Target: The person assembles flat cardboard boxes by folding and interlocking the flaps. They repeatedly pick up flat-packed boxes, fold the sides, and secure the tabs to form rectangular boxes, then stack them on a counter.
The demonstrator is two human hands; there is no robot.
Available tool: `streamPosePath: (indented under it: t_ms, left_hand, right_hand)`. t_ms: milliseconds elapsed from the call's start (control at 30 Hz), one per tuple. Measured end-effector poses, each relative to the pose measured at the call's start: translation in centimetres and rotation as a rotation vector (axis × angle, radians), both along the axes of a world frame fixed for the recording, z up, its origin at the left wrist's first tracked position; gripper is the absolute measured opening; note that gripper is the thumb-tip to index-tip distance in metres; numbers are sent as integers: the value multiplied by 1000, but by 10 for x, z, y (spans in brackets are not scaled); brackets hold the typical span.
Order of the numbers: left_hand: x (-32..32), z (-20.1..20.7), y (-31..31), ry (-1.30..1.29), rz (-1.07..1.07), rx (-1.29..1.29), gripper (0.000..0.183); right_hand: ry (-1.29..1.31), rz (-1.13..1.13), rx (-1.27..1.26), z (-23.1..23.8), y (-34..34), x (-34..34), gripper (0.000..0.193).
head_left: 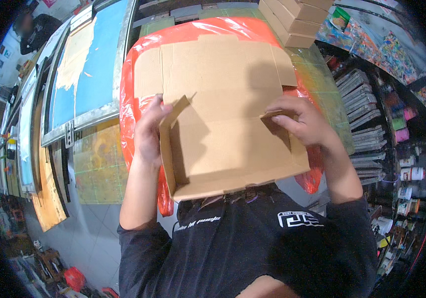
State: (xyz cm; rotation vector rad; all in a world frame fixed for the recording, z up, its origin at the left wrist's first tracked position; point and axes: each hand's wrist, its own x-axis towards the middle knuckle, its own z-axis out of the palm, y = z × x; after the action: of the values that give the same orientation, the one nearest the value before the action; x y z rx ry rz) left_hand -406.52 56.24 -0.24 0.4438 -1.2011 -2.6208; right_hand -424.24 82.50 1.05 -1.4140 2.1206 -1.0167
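Note:
A brown cardboard box (213,144) is partly folded in front of me, its near and side walls raised and its lid panel (213,64) lying flat toward the far side. My left hand (148,126) is closed around the left side wall, thumb near its top edge. On the opposite side, my right hand (303,119) pinches the right side flap, which folds inward; fingers curl over it and the thumb presses below. Beneath the box lies shiny red plastic (138,54), spread over the work table. A shadow covers part of the box's inside.
A framed screen with blue mesh (106,59) lies to the left. Stacked cardboard boxes (295,20) stand at the far right. Along the right is a rack of frames (359,99), with paint pots (411,174) beyond. Another person (39,30) is at the far left.

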Motion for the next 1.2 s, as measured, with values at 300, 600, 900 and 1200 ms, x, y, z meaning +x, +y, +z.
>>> streamPosePath:
  t_ms: [300,600,900,1200]
  left_hand:
    - [-9,-9,8,8,57,-191,42]
    - [-7,-52,13,214,410,-63,42]
    - [-26,-40,28,265,824,-241,66]
    - [-4,-18,36,339,571,-732,99]
  right_hand:
    - [-56,-65,-168,-18,0,-16,17]
    - [240,-849,-601,-35,3,6,82]
    - [141,-628,-552,-36,18,-16,41]
    - [-407,-364,-972,-22,-5,7,71]
